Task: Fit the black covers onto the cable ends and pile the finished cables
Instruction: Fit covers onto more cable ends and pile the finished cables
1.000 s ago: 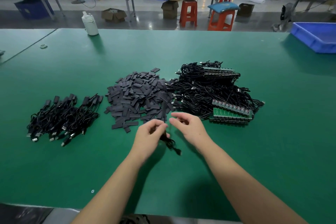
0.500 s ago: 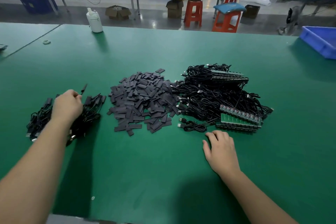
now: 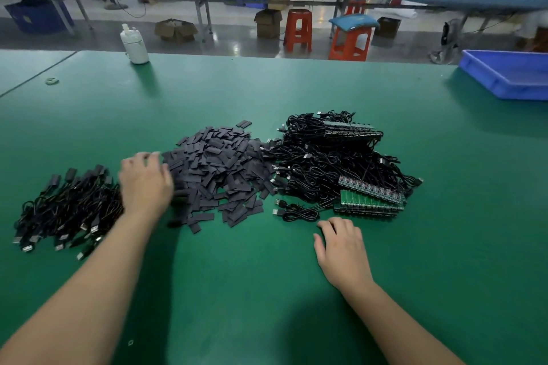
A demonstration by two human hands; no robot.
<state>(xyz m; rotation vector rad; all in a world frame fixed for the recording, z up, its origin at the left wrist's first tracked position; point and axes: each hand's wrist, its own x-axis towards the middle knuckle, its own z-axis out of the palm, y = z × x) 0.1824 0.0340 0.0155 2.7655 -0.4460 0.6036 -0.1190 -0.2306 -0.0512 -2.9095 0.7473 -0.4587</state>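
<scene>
A heap of flat black covers (image 3: 219, 169) lies in the middle of the green table (image 3: 237, 290). To its left is the pile of finished cables (image 3: 65, 210). On the right sits a tangle of unfinished black cables (image 3: 326, 163) with green circuit boards (image 3: 370, 201). One loose coiled cable (image 3: 296, 212) lies at that tangle's near edge. My left hand (image 3: 145, 184), blurred, hovers with spread fingers over the left edge of the cover heap and holds nothing. My right hand (image 3: 341, 249) rests flat on the table just below the loose cable, empty.
A white bottle (image 3: 135, 44) stands at the table's far left edge. A blue bin (image 3: 507, 74) sits at the far right. A small ring (image 3: 52, 80) lies far left. Stools, boxes and long benches stand beyond the table.
My left hand dropped the finished cable on the left pile and has swung right to the cover heap. My right hand moved from the centre to beside the loose cable and stayed there.
</scene>
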